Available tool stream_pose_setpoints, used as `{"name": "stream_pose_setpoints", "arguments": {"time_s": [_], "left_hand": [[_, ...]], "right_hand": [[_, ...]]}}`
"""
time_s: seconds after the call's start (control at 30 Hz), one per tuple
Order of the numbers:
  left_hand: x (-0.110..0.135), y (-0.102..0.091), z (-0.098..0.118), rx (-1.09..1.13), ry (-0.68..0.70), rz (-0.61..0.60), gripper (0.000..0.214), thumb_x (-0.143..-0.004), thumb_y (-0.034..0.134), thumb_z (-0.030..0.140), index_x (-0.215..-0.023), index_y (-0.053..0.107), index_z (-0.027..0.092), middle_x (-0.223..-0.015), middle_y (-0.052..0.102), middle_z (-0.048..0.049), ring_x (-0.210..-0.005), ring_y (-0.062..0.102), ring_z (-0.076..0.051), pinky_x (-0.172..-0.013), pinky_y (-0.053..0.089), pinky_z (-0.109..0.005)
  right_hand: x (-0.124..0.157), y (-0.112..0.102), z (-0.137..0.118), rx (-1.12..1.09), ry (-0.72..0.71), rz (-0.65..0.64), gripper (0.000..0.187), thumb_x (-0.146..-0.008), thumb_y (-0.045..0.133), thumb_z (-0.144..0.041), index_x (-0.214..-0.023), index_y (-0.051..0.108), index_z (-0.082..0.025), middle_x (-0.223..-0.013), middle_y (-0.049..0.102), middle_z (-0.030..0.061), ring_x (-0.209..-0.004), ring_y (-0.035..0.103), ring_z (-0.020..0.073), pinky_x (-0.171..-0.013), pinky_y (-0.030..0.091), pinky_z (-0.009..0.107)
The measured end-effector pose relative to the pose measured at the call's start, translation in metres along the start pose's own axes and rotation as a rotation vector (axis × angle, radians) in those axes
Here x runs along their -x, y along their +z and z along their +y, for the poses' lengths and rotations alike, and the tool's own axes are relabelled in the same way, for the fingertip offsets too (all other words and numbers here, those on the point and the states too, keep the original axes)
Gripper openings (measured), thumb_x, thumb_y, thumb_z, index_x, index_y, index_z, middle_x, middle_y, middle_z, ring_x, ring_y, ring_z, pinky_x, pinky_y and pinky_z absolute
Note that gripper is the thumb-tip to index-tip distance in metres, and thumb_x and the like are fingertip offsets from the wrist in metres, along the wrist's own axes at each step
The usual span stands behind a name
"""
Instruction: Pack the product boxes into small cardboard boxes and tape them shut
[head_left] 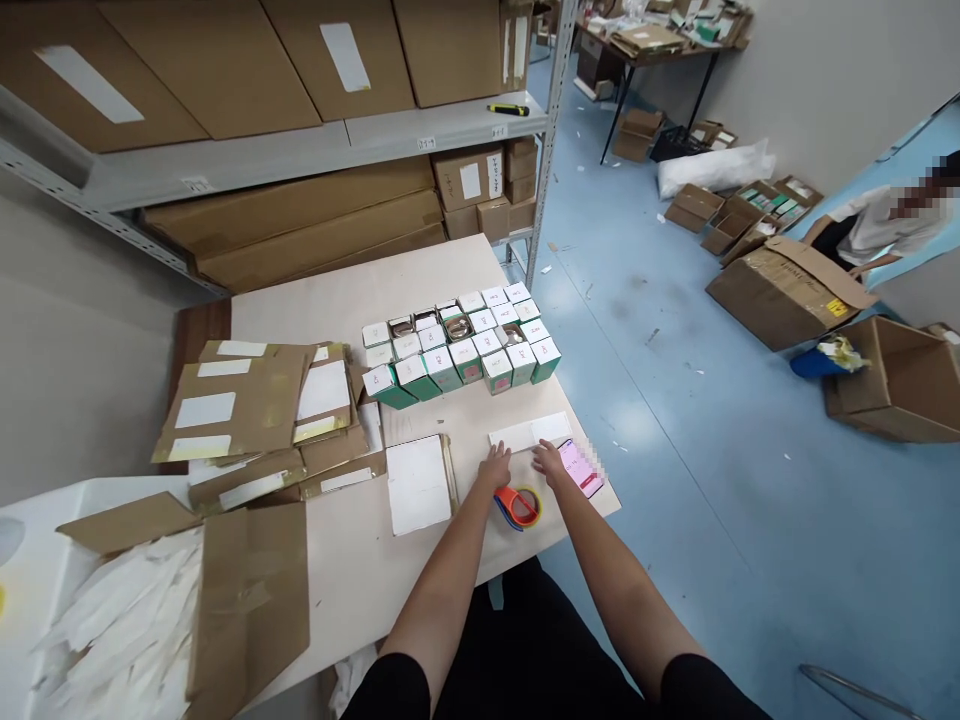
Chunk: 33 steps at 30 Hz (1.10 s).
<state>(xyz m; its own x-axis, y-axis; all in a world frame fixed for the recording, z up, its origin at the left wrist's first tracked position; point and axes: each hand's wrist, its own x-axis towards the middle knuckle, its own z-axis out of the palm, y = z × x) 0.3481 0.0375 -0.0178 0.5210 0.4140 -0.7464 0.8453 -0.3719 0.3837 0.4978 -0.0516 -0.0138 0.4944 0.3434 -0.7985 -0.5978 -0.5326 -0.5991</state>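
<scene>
My left hand [495, 466] and my right hand [550, 460] rest with fingers stretched out on the near edge of a long white strip of paper [531, 432] lying flat on the table [420, 290]. Just under my wrists sits an orange and blue tape dispenser [519, 506]. A phone with a pink screen [580, 467] lies right of my right hand. Beyond the strip stands a block of several small green and white boxes [461, 350]; a few are uncovered and show metal parts inside.
A white sheet on cardboard [418, 484] lies left of my hands. Flattened cardboard pieces [247, 400] pile up at the left. Shelving with large cartons [300, 230] stands behind. On the blue floor at the right are opened cartons [787, 290] and a seated person [885, 225].
</scene>
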Motion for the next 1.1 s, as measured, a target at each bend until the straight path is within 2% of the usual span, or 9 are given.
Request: {"name": "stream_pose_setpoints", "arguments": {"time_s": [0.1, 0.23, 0.37, 0.6, 0.73, 0.8, 0.9, 1.0, 1.1], "left_hand": [[-0.006, 0.003, -0.003, -0.040, -0.018, -0.037, 0.084, -0.086, 0.050, 0.015, -0.166, 0.024, 0.019, -0.175, -0.001, -0.0098, -0.162, 0.003, -0.032, -0.121, 0.033, -0.060], [-0.011, 0.004, -0.007, -0.029, -0.009, -0.080, 0.085, -0.086, 0.051, 0.015, -0.166, 0.022, 0.021, -0.175, -0.001, -0.0090, -0.162, 0.003, -0.031, -0.123, 0.030, -0.057], [-0.007, 0.001, -0.010, 0.004, 0.008, -0.056, 0.083, -0.086, 0.055, 0.016, -0.164, 0.028, 0.020, -0.175, 0.002, -0.0097, -0.162, 0.005, -0.031, -0.123, 0.031, -0.053], [0.012, -0.018, 0.004, 0.181, 0.021, 0.319, 0.056, -0.092, 0.053, 0.017, -0.148, 0.057, 0.016, -0.160, 0.048, -0.0152, -0.149, 0.043, -0.029, -0.124, 0.032, -0.041], [0.020, -0.050, 0.017, 0.397, 0.106, 0.577, 0.061, -0.088, 0.059, 0.018, -0.148, 0.058, 0.021, -0.156, 0.053, -0.0113, -0.109, 0.069, -0.023, -0.111, 0.047, -0.038], [0.022, -0.070, 0.021, 0.505, 0.177, 0.563, 0.064, -0.083, 0.064, 0.019, -0.147, 0.060, 0.024, -0.152, 0.057, -0.0101, -0.088, 0.070, -0.018, -0.102, 0.052, -0.036], [0.027, -0.093, 0.022, 0.606, 0.257, 0.473, 0.060, -0.076, 0.071, 0.023, -0.136, 0.068, 0.020, -0.133, 0.069, -0.0112, -0.082, 0.067, -0.017, -0.091, 0.054, -0.033], [0.036, -0.107, 0.019, 0.604, 0.267, 0.426, 0.042, -0.071, 0.076, 0.033, -0.109, 0.078, 0.016, -0.105, 0.076, -0.0085, -0.082, 0.066, -0.020, -0.082, 0.052, -0.031], [0.049, -0.115, 0.015, 0.535, 0.272, 0.357, 0.030, -0.070, 0.076, 0.045, -0.083, 0.076, 0.018, -0.078, 0.071, -0.0024, -0.076, 0.064, -0.020, -0.073, 0.049, -0.030]], "right_hand": [[-0.018, 0.010, 0.005, -0.133, -0.032, 0.129, 0.044, -0.071, 0.077, -0.032, -0.112, 0.065, -0.022, -0.090, 0.071, 0.0040, -0.079, 0.069, 0.0183, -0.066, 0.056, 0.026], [-0.033, 0.021, 0.004, -0.168, -0.062, 0.251, 0.051, -0.071, 0.078, -0.040, -0.113, 0.056, -0.023, -0.083, 0.069, 0.0013, -0.073, 0.068, 0.0182, -0.061, 0.053, 0.026], [-0.037, 0.025, -0.005, -0.163, -0.140, 0.307, 0.046, -0.066, 0.082, -0.043, -0.097, 0.054, -0.024, -0.073, 0.066, -0.0008, -0.068, 0.067, 0.0199, -0.059, 0.052, 0.029], [-0.017, 0.020, -0.024, 0.018, -0.285, 0.176, 0.031, -0.063, 0.081, -0.043, -0.063, 0.055, -0.025, -0.064, 0.069, 0.0050, -0.068, 0.066, 0.0233, -0.062, 0.051, 0.032], [0.008, 0.019, -0.035, 0.058, -0.361, 0.033, 0.033, -0.059, 0.082, -0.048, -0.062, 0.065, -0.020, -0.064, 0.070, 0.0042, -0.071, 0.066, 0.0245, -0.066, 0.051, 0.033], [0.022, 0.019, -0.041, 0.060, -0.389, -0.073, 0.036, -0.058, 0.083, -0.050, -0.064, 0.070, -0.017, -0.065, 0.072, 0.0047, -0.074, 0.067, 0.0257, -0.068, 0.052, 0.034], [0.042, 0.017, -0.051, 0.057, -0.404, -0.182, 0.038, -0.058, 0.085, -0.051, -0.068, 0.074, -0.015, -0.071, 0.075, 0.0079, -0.081, 0.069, 0.0283, -0.071, 0.053, 0.035], [0.058, 0.012, -0.063, 0.062, -0.436, -0.254, 0.043, -0.057, 0.087, -0.049, -0.079, 0.078, -0.014, -0.081, 0.078, 0.0105, -0.088, 0.070, 0.0300, -0.074, 0.053, 0.035], [0.067, 0.005, -0.076, 0.043, -0.505, -0.282, 0.048, -0.058, 0.087, -0.048, -0.091, 0.076, -0.015, -0.089, 0.078, 0.0089, -0.089, 0.069, 0.0278, -0.076, 0.053, 0.033]]}}
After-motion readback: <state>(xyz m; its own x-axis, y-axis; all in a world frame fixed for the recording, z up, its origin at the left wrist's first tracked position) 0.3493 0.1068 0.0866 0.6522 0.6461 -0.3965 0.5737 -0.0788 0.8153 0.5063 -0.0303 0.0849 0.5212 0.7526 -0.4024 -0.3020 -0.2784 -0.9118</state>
